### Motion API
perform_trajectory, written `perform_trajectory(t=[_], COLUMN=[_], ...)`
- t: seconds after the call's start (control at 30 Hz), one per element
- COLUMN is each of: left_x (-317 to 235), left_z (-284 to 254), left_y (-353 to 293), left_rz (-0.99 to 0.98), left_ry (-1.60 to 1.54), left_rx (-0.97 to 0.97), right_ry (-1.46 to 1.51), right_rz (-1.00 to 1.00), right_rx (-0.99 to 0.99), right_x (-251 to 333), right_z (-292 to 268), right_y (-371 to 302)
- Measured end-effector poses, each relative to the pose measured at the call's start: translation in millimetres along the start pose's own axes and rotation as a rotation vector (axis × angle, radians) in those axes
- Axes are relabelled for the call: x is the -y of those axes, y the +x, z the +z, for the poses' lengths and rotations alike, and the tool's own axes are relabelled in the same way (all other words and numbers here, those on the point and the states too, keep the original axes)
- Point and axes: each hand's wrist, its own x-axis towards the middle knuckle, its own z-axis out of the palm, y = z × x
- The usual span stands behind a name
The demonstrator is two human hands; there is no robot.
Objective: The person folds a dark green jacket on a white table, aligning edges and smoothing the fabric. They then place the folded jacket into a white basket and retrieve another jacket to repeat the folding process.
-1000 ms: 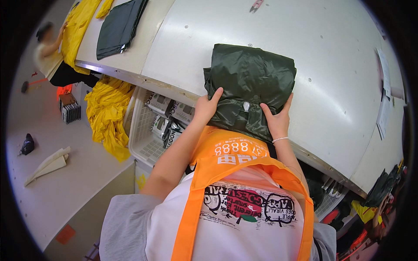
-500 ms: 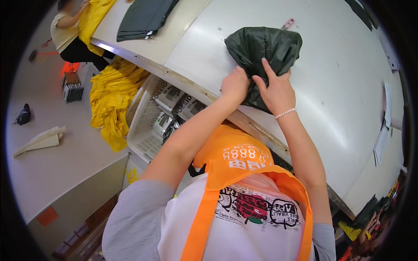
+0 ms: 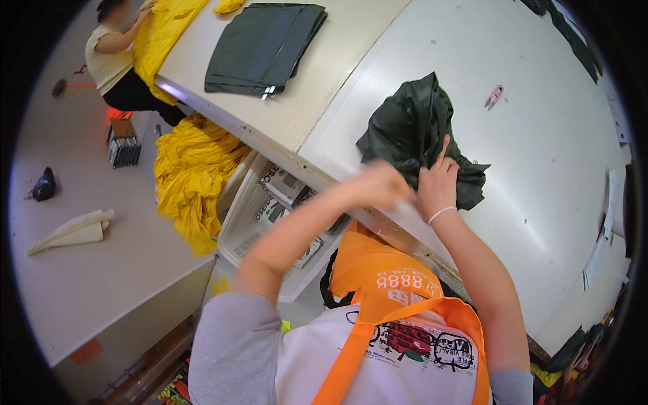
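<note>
A bundle of dark green, slightly shiny fabric (image 3: 408,125) lies crumpled on the table in front of me, its folds rising to a point at the far side. My right hand (image 3: 439,185) grips its near part, the index finger stretched along the folds and the other fingers curled into the cloth. At the bundle's near left edge is my left hand (image 3: 388,185), smeared by motion. Its fingers cannot be made out, nor whether it touches the fabric. Pink thread snips (image 3: 495,98) lie on the table beyond the bundle to the right.
Folded dark green pieces (image 3: 260,50) are stacked at the far left of the pale table (image 3: 533,169). Below its edge stands a white basket (image 3: 233,236) of packages, beside heaped yellow fabric (image 3: 192,182). Another person (image 3: 115,57) handles yellow fabric at the far left.
The bundle has been turned and reshaped, with a loose corner now spreading to the right. My left hand has come off its side toward me. The view has shifted, baring the snips.
</note>
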Motion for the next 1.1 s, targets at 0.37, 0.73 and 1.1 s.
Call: perform_trajectory(t=[0.37, 0.73, 1.1], left_x=[158.9, 20.2, 2.5], left_z=[-266.6, 155.3, 203.4], left_y=[42.1, 41.8, 125.1], left_rz=[-0.181, 0.37, 0.763], left_ry=[1.058, 0.675, 0.695], left_rx=[-1.049, -0.331, -0.321], right_ry=[0.192, 1.287, 1.33], right_rz=[-0.106, 0.802, 0.965], right_rx=[-0.032, -0.294, -0.45], right_x=[-20.3, -142.2, -128.2], right_z=[-4.8, 29.6, 41.2], right_y=[3.5, -198.7, -344.3])
